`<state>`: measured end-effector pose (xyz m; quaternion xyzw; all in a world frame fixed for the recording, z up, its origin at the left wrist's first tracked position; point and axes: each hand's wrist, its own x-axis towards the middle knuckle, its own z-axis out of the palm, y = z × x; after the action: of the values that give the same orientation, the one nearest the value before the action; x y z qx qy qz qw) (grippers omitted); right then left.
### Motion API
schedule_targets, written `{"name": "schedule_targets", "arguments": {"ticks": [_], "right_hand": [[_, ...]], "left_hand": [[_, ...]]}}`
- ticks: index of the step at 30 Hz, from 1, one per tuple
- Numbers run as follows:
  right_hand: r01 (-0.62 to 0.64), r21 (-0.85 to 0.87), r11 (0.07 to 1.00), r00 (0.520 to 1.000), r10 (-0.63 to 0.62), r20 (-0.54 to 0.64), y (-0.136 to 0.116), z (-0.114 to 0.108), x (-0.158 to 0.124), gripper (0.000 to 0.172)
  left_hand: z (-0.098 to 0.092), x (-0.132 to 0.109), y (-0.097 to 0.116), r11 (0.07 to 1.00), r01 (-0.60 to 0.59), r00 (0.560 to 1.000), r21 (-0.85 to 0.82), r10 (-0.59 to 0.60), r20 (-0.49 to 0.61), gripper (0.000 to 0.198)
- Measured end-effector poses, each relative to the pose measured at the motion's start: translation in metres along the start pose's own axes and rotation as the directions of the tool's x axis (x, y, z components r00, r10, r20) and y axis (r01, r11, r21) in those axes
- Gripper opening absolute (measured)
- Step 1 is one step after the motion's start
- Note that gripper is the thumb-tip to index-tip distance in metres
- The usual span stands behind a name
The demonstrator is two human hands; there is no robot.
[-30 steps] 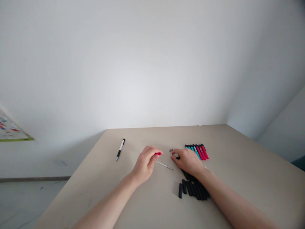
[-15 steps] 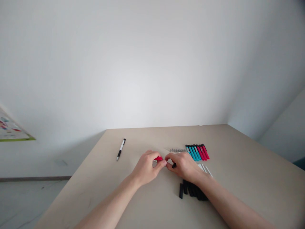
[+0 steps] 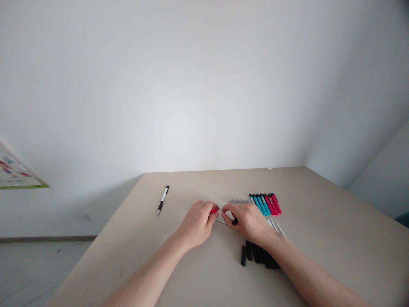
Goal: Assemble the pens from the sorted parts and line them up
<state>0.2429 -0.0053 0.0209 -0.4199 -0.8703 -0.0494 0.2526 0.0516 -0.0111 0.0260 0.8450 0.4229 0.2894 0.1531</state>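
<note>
hands at mid-table, fingertips near each other and apart. the left hand grasps a red barrel between thumb and forefinger; the barrel shows foreshortened, its visible end toward the right hand. the right hand's curled fingers clasp a black piece, its thumb and forefinger nearly meeting; whether these tips pinch anything small cannot be told. key relation: the barrel lies just left of the right fingertips, across a narrow gap, roughly level with them. a thin rod spans below this gap, its long axis running from under the left fingertips rightward and slightly bodyward. about the right hand: springs just beyond, a barrel row beyond and right, white rods beside the wrist, black grips bodyward. a pen lies beyond and left of the left hand, well apart.
</note>
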Motion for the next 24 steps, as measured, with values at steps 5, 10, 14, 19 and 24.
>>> {"name": "schedule_targets", "arguments": {"ticks": [5, 10, 14, 19, 24], "right_hand": [[0.038, -0.031, 0.999, 0.999, -0.038, -0.007, 0.0009, 0.0026, -0.0002, 0.016], [0.04, -0.069, 0.997, 0.999, -0.039, 0.012, -0.0008, 0.0046, -0.0014, 0.012], [0.024, -0.08, 0.996, 0.999, -0.022, 0.032, -0.0011, 0.0042, -0.0012, 0.012], [0.016, -0.104, 0.994, 0.998, -0.01, 0.061, -0.0007, 0.0051, -0.0009, 0.014], [-0.003, -0.109, 0.994, 0.994, 0.015, 0.109, -0.0006, 0.0045, -0.0004, 0.015]], "left_hand": [[-0.0016, -0.0011, 0.0015, 0.983, -0.049, 0.996, 0.178, 0.034, 0.084, 0.02], [-0.0002, -0.0021, 0.0048, 0.931, -0.08, 0.986, 0.357, 0.02, 0.168, 0.029], [0.002, -0.0023, 0.0006, 0.896, -0.068, 0.982, 0.44, -0.016, 0.186, 0.042], [0.0038, -0.0013, -0.0007, 0.879, -0.105, 0.977, 0.465, 0.005, 0.212, 0.055], [0.0025, -0.0003, 0.0032, 0.881, -0.106, 0.978, 0.461, 0.01, 0.207, 0.055]]}}
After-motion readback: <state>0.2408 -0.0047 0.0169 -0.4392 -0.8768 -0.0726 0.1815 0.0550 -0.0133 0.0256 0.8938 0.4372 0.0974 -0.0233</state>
